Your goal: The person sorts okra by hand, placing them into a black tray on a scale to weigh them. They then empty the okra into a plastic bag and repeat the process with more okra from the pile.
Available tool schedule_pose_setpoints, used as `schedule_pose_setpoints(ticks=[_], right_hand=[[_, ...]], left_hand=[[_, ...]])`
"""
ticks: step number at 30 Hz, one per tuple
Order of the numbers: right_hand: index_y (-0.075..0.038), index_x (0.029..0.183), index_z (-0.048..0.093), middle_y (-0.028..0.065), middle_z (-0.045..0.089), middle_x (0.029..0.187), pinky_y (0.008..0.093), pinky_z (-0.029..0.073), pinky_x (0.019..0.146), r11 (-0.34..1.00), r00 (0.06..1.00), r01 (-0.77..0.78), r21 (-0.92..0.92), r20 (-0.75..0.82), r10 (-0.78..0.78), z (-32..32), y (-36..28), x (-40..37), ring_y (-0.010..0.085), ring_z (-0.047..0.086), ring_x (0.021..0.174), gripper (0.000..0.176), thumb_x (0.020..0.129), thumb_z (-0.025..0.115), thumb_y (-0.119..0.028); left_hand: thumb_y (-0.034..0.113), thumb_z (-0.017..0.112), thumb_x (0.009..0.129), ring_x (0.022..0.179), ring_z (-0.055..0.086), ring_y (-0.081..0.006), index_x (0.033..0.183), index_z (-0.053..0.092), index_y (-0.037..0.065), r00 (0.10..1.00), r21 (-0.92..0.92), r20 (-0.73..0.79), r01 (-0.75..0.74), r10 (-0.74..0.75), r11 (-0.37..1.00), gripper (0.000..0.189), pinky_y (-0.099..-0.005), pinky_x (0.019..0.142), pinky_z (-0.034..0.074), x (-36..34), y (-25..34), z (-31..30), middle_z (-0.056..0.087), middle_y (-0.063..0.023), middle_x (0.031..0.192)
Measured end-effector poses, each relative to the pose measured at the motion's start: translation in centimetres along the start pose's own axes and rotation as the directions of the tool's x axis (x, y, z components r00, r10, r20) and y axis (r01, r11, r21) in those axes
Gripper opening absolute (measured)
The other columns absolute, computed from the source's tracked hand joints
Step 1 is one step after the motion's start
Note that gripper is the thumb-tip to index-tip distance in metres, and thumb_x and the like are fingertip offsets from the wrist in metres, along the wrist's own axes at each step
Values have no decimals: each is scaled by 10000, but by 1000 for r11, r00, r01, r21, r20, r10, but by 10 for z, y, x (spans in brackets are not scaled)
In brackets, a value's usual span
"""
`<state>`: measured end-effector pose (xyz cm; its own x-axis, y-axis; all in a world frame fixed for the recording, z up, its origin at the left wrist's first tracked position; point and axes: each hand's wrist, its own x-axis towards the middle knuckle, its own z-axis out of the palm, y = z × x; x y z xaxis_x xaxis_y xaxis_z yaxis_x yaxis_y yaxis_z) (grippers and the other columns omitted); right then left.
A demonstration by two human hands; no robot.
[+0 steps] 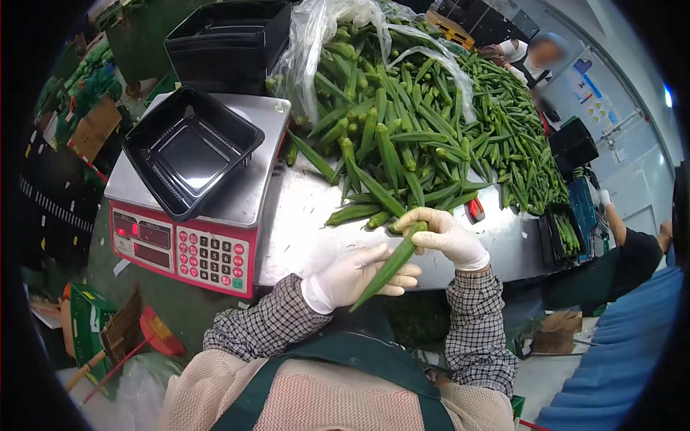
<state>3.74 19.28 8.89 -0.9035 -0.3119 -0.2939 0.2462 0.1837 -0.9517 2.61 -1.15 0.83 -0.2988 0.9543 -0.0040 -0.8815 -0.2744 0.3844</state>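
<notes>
My right hand, in a white glove, pinches one okra pod near its stem end. The pod slants down to the left, its tip toward my body. Just under the pod, my gloved left hand has its fingers stretched out and apart, and the pod crosses over them in this view. Beyond both hands a large heap of okra covers much of the metal table. Several loose pods lie at the heap's near edge, close to my right hand.
A black plastic tray rests tilted on a red digital scale at left. Stacked black trays stand behind it. A red-handled tool lies near the heap. Co-workers stand at right, near another black tray holding okra.
</notes>
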Motion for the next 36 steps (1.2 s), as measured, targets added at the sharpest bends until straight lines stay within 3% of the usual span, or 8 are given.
schedule_pose_setpoints(ticks=[6, 10, 17, 19, 23, 30, 34, 36], right_hand=[[-2, 1106, 552, 17, 594, 844, 177, 435, 610, 967, 747, 235, -98, -619, -244, -9, 6, -4, 64, 518, 689, 273, 860, 594, -111], [19, 967, 601, 72, 605, 796, 267, 455, 602, 746, 644, -117, -655, -622, -445, -8, 37, 16, 159, 548, 647, 304, 802, 673, -226], [11, 854, 613, 120, 612, 679, 319, 457, 573, 815, 680, -229, -532, -687, -257, -9, 40, 21, 178, 567, 594, 246, 825, 613, -234], [10, 814, 611, 60, 580, 629, 254, 414, 506, 948, 669, -154, -277, -735, -106, -9, 36, -5, 123, 502, 514, 241, 872, 545, -215], [-1, 830, 604, 5, 538, 622, 189, 362, 461, 956, 752, 80, 282, -647, 128, 7, 41, -37, 83, 444, 465, 311, 913, 503, -284], [-10, 921, 569, 16, 472, 651, 295, 362, 485, 574, 990, 91, 814, -138, 39, 33, 60, -18, 122, 428, 494, 385, 960, 371, -337], [-3, 921, 583, 8, 486, 648, 279, 387, 488, 636, 995, -37, 771, -33, 99, 41, 58, -8, 124, 441, 500, 387, 957, 384, -333], [-17, 902, 629, 25, 579, 677, 234, 435, 528, 919, 954, -267, 289, -56, 295, 46, 35, -8, 106, 507, 554, 329, 918, 501, -320]], left_hand=[[230, 493, 921, 931, 608, -226, 1175, 493, 12, 939, -69, -191, -304, 286, 950, 335, -344, 822, 502, 7, 3, -20, 610, -118, 1028], [202, 533, 902, 790, 595, -175, 1061, 538, 52, 878, -87, -332, -393, 345, 915, 218, -310, 722, 491, 6, 7, -25, 604, -62, 873], [185, 571, 889, 641, 514, -123, 1005, 525, 70, 879, -13, -315, -382, 359, 924, 170, -248, 614, 442, 7, -1, -28, 548, -30, 762], [188, 572, 888, 649, 531, -127, 989, 529, 69, 886, -68, -318, -376, 337, 924, 161, -249, 622, 453, 4, 1, -27, 564, -38, 772], [206, 564, 892, 782, 599, -170, 1087, 513, 37, 878, -3, -351, -349, 326, 937, 263, -280, 708, 495, 7, -1, -27, 611, -93, 914], [244, 501, 917, 1046, 562, -248, 1256, 426, 18, 881, -30, -340, -360, 329, 932, 415, -346, 875, 475, 7, 1, -26, 560, -154, 1150], [223, 506, 913, 1094, 534, -256, 1281, 398, 27, 860, -105, -318, -450, 399, 887, 430, -375, 930, 443, 10, 4, -17, 566, -149, 1145], [188, 511, 912, 1019, 564, -245, 1253, 413, 12, 837, -40, -329, -475, 437, 879, 396, -351, 873, 475, 6, 3, -12, 580, -139, 1089]])
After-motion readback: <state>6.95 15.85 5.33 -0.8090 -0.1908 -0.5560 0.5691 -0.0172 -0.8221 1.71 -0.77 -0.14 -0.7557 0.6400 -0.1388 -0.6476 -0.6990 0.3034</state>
